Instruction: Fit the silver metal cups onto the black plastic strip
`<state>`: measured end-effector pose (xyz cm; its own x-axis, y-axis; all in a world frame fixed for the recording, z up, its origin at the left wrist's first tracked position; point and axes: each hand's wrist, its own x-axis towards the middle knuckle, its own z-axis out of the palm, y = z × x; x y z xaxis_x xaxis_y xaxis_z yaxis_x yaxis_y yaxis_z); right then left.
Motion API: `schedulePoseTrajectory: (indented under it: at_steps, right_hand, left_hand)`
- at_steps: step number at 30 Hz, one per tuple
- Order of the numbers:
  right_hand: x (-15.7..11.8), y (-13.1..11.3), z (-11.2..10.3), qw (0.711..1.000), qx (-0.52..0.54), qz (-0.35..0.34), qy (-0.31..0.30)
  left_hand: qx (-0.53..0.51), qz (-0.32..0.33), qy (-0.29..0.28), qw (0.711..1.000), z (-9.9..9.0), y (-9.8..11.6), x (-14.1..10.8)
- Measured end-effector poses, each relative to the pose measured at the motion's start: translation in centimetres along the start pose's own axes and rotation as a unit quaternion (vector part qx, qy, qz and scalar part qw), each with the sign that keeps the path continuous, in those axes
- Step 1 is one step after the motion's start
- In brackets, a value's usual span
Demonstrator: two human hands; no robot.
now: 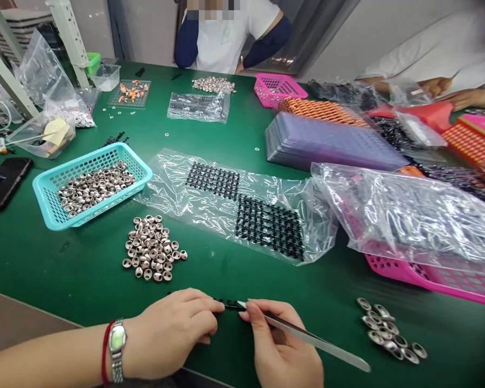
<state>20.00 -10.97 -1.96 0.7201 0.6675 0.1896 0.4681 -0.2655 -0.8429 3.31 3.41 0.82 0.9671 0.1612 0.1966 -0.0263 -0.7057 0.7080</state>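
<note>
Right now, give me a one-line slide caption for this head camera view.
Left hand steadies a black strip while right hand works tweezers, metal rings piled nearby.

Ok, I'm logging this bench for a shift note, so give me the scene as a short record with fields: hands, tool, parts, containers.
left hand: left hand, wristwatch on its wrist, pinches a black strip of small parts on the green table
right hand: right hand holds metal tweezers, tip at the strip
loose parts: pile of silver metal rings ahead of the hands; smaller row of silver rings to the right
containers: turquoise plastic basket with more rings; clear plastic bag holding black grids
</note>
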Motion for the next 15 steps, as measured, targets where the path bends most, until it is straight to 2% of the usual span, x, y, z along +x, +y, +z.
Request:
schedulePoseTrajectory:
  at_steps: [4,8,11,15]
  right_hand:
    - [0.21,-0.59,0.53,0.993,-0.023,-0.110,0.044]
    - [0.35,-1.06,0.91,0.982,-0.019,-0.183,0.042]
    - [0.31,-0.95,0.83,0.985,0.005,-0.169,0.043]
    - [0.17,-0.35,0.19,0.995,0.062,-0.074,0.032]
  left_hand:
    - [-0.005,-0.001,-0.005,1.000,-0.05,0.04,0.05]
    - [-0.004,-0.005,-0.008,1.000,-0.07,0.08,0.09]
    - [-0.011,-0.005,-0.008,1.000,-0.03,-0.01,0.09]
    - [-0.012,0.006,0.014,1.000,-0.24,0.00,-0.04]
